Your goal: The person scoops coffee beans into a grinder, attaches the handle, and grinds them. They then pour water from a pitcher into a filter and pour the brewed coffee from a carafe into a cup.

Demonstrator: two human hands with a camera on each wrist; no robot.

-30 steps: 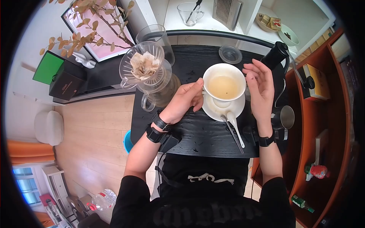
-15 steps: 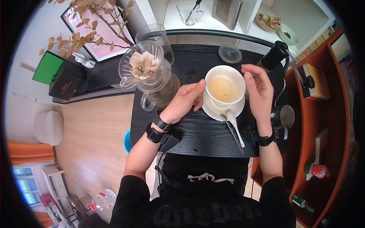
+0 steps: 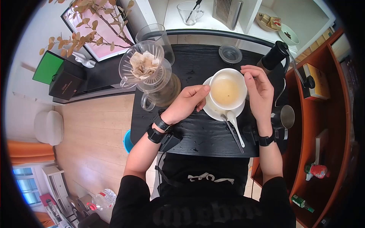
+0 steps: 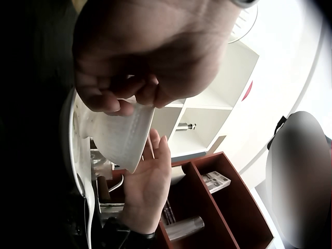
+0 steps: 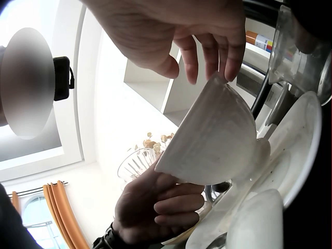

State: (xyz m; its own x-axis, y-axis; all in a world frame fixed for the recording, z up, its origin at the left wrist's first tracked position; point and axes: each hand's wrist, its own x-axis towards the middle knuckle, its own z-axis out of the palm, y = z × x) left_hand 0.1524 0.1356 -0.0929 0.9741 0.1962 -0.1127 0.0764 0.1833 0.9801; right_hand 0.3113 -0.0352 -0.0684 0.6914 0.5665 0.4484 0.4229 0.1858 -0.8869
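A white cup point(image 3: 228, 89) with pale yellow liquid and a dark speck in it tilts toward my right hand over a white saucer point(image 3: 208, 108). My left hand point(image 3: 189, 102) pinches the cup's left side with thumb and bent fingers; the handle there is mostly hidden. On the other side my right hand point(image 3: 260, 88) is cupped with loosely bent fingers, its fingertips right at the rim in the right wrist view. A white spoon point(image 3: 236, 129) and a metal utensil point(image 3: 230, 131) lean from the saucer onto the black table point(image 3: 197, 136).
Left stands a glass server point(image 3: 163, 91) topped by a clear dripper point(image 3: 127, 70) with a used filter. A grey lid point(image 3: 230, 54) lies at the back. Right are a black hand grinder point(image 3: 274, 57) and a metal pitcher point(image 3: 285, 117), beside a reddish-brown shelf point(image 3: 302, 167).
The cup has shifted right and toward my body and tilted, with my left hand following. My right hand has barely moved, its fingers slightly lower.
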